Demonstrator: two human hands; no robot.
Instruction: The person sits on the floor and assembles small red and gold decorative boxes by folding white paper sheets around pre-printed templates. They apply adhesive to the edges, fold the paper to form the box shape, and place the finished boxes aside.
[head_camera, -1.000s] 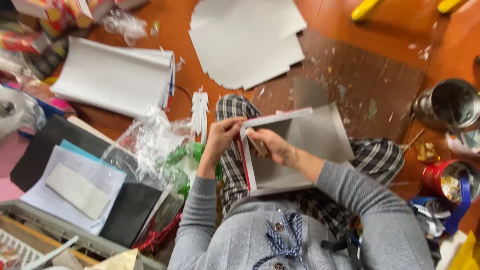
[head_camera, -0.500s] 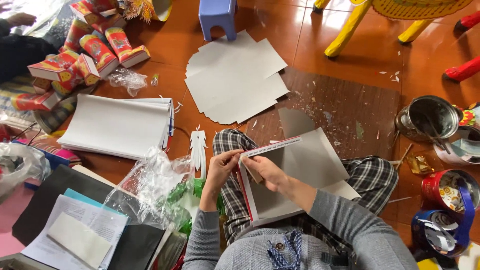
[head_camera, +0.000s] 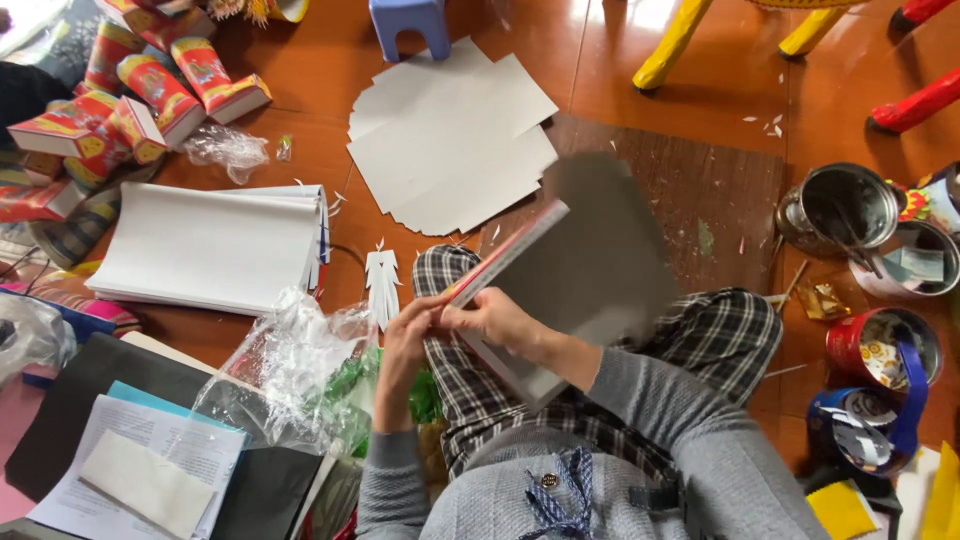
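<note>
Over the checked lap, both hands, left hand (head_camera: 408, 335) and right hand (head_camera: 495, 320), have fingers pinched shut on the grey card (head_camera: 590, 270)'s red-edged corner; loose grey sheets (head_camera: 450, 140) beyond it look untouched.

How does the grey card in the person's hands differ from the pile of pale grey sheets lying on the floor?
The grey card with a red edge is tilted up off the lap, pinched at its corner by the left hand and right hand; the pile of pale grey sheets lies flat and untouched on the orange floor. The card looks darker and motion-blurred, the sheets lighter and sharp. The card is one piece, the sheets several, fanned. Both are thin and grey.
</note>
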